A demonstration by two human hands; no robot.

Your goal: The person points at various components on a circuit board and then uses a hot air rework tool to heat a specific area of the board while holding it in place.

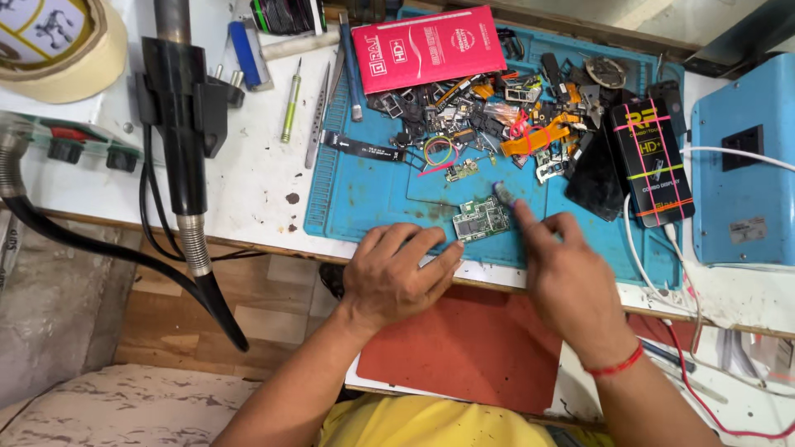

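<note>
- My left hand [396, 273] lies palm down on the near edge of the blue rubber work mat [356, 194], fingers loosely spread and gripping nothing; my fingertips touch the left end of the small green circuit board [481, 218] and pin it to the mat.
- My right hand [565, 269] is drawn into a pinch around a small grey tool [503, 193]. Its tip is over the board's upper right corner; I cannot tell whether it touches.
- The board lies flat near the mat's front edge, between my two hands.
- I wear a red thread band [614, 364] on my right wrist.
- Behind the board is a heap of dark phone parts and orange flex cables [497, 116], spread over the far half of the mat.
- A red flat cardboard box [426, 47] leans over the top of that heap.
- A black box with pink and yellow stripes [650, 161] sits at the mat's right edge.
- Right of it stands a light blue metal unit [745, 165] with a white cable [646, 265] running past its front.
- Left of the mat, on the white table [248, 182], lie a green-handled screwdriver [291, 103] and steel tweezers [317, 124], side by side.
- A black hot-air handle [178, 141] hangs over the table's left part.
- A roll of cream masking tape [62, 50] sits in the far left corner.
</note>
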